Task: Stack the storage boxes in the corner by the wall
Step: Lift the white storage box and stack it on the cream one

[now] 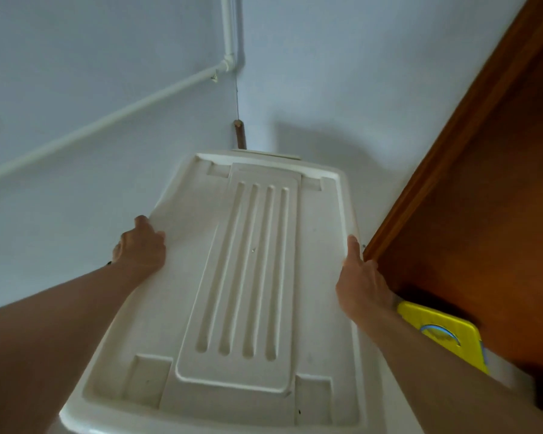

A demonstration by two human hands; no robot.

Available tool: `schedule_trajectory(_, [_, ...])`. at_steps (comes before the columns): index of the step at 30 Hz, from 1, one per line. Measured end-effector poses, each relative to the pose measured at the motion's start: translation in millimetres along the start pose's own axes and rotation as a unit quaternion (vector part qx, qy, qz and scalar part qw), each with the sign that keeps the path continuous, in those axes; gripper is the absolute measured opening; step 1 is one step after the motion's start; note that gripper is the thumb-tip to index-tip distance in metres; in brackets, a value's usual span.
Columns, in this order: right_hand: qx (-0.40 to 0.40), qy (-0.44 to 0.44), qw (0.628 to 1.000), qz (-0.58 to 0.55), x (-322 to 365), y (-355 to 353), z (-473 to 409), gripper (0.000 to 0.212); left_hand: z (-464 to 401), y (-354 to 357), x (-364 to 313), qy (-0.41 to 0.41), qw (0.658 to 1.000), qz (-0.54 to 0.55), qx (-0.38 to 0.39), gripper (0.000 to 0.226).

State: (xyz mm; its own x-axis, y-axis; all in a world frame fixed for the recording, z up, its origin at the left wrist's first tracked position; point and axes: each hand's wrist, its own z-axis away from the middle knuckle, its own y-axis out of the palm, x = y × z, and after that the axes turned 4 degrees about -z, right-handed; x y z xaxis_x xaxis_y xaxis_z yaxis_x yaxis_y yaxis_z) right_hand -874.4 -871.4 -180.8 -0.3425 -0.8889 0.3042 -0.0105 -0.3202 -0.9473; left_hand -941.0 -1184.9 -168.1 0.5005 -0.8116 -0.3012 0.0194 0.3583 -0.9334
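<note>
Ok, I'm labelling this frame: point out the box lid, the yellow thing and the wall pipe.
box lid (248,270): head view, ribbed centre panel.
yellow thing (445,333): head view, top face.
wall pipe (107,120): head view, slanting run.

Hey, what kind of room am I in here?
Probably a corner of a home room or storeroom: pale painted walls with a white pipe, a wooden door, and a white storage box lid gripped by both hands.

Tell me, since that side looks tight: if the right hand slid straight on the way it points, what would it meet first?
Probably nothing soon: the right hand points along the white box lid's edge toward the far wall. The wooden door runs close alongside; depth is unclear.
</note>
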Motion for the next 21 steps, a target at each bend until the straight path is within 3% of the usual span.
schedule_trajectory(14, [0.022,0.069,0.997,-0.026,42.2,42.7,-64.2,0.062,-106.6,14.9,-32.8,0.033,0.999,-0.028,0.025,0.037])
schedule_trajectory(21, [0.021,0.143,0.989,-0.025,73.2,61.7,-67.2,0.062,-162.1,25.9,-37.1,0.087,0.993,-0.047,0.066,0.038])
